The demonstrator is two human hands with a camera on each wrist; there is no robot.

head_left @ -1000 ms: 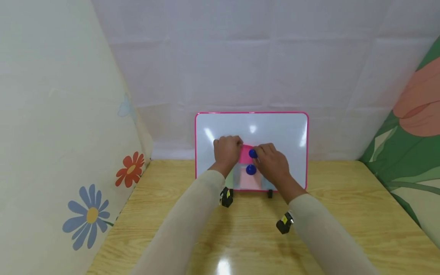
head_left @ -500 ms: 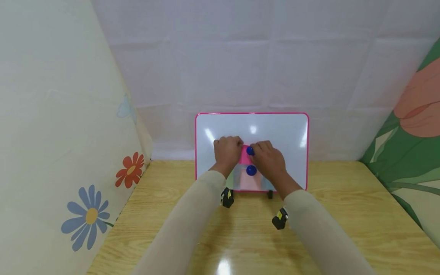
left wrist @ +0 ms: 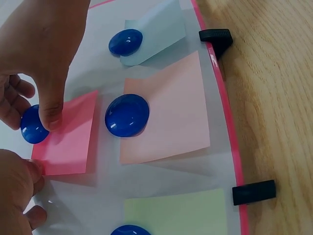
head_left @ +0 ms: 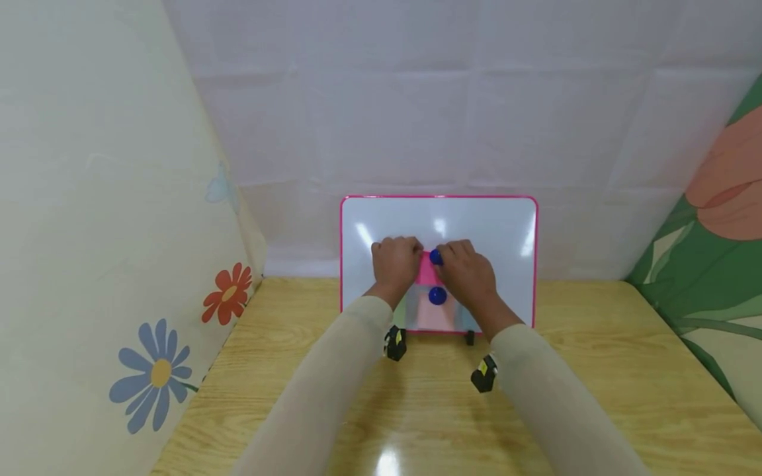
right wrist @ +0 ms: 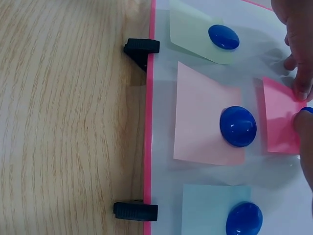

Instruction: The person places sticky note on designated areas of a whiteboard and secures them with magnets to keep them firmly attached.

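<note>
A bright pink sticky note [head_left: 425,272] lies against the whiteboard [head_left: 381,215]. At its upper left corner, my left hand [head_left: 395,266] pinches the paper between thumb and finger. My right hand [head_left: 469,274] grips a round blue magnet [left wrist: 33,128] at the note's top edge, thumb on the near side, over the paper. Whether the magnet touches the board is hidden. Just below, a pale pink note [left wrist: 171,117] hangs under another blue magnet [left wrist: 127,115]. Its lower edge lifts off the board.
A light green note [right wrist: 193,34] and a light blue note [right wrist: 208,208] flank the pale pink one, each under a blue magnet. Black feet [right wrist: 137,211] support the pink-framed board on the wooden table [head_left: 417,410]. A white cloth [head_left: 387,99] hangs behind.
My right hand has moved slightly up and left, bringing the blue magnet to the top of the bright pink note. My left hand has stayed at the note's corner.
</note>
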